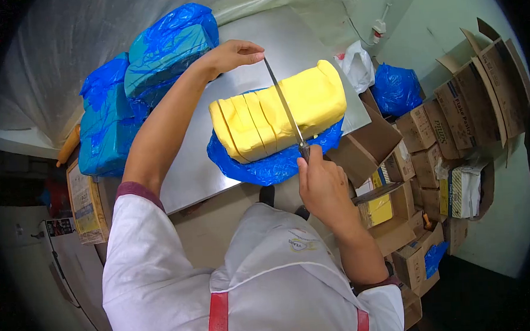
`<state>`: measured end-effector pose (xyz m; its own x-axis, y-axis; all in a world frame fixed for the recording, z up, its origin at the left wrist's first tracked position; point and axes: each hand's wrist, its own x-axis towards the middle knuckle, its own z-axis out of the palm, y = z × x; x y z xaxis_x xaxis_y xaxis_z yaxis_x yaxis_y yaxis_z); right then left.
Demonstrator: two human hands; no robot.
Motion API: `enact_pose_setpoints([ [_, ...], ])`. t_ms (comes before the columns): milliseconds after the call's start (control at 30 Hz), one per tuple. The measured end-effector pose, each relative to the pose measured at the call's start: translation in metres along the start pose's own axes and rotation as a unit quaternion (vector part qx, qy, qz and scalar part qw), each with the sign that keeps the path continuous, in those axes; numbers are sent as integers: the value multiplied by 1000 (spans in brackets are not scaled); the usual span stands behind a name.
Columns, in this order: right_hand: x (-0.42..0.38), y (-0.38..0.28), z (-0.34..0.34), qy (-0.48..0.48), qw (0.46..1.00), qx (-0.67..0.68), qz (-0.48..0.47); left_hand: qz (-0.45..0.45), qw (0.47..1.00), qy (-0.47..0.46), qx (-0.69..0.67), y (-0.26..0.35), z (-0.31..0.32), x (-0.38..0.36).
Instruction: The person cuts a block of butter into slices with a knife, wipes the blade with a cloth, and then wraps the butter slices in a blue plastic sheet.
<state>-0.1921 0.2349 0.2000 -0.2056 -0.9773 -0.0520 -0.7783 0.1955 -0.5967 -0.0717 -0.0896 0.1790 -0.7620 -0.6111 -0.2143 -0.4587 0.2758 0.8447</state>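
A large yellow block that looks like butter or margarine [315, 98] lies on a blue plastic sheet [271, 171] on a metal table [185, 169]. Several upright slices [240, 128] stand close together at its left end. A long knife [284, 105] lies across the top of the block, just right of the slices. My right hand [325, 186] is closed around the knife's handle, at the near side of the block. At the far side, my left hand [230, 56] has its thumb and fingers at the blade's tip, seemingly pinching it.
Blue-wrapped blocks [168, 48] are stacked on the left of the table. Cardboard boxes [417, 129], some open, pile up along the right wall. A white plastic bag [357, 67] and a blue bag [396, 89] sit beyond the table's right edge. Plastic sheeting [93, 31] hangs behind.
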Motion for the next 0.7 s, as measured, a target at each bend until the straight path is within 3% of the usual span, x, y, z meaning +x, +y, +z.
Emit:
enact_pose_setpoints([
  [400,6,-5,8,-78,996,-27,44,-29,997,-77,4,-7,-13,4],
  [700,18,7,16,-146,987,-23,59,-67,940,-252,220,-14,-13,52],
])
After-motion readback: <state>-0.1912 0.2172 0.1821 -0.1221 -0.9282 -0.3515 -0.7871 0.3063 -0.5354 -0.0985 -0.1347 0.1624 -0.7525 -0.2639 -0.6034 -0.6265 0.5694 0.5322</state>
